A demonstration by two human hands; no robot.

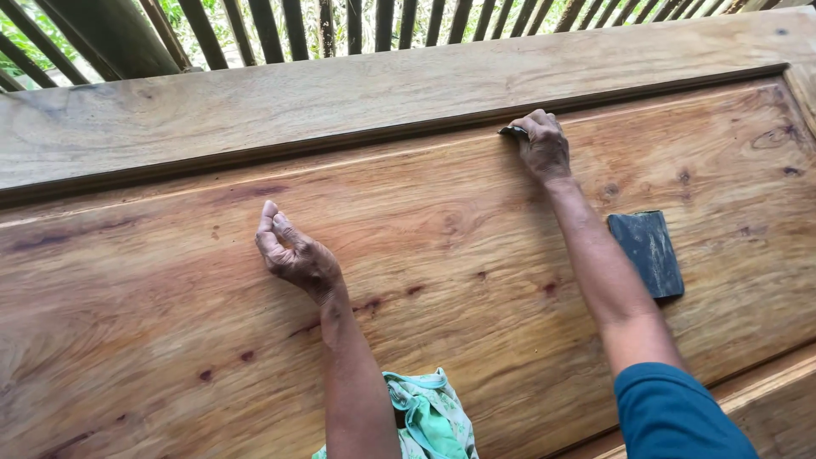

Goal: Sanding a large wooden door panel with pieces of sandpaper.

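Right hand (542, 144) pinches a small folded dark sanding sheet (512, 131) at the groove along the door panel's (425, 255) upper edge; groove runs left-right, sheet just left of the fingertips; left hand (293, 255) loosely curled, holding nothing, resting mid-panel; dark sanding block (646, 253) lies beside the right forearm, untouched.

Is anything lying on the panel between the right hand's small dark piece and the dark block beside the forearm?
Nothing visible. The right hand presses a small dark piece at the groove; only bare wooden panel separates it from the dark block.
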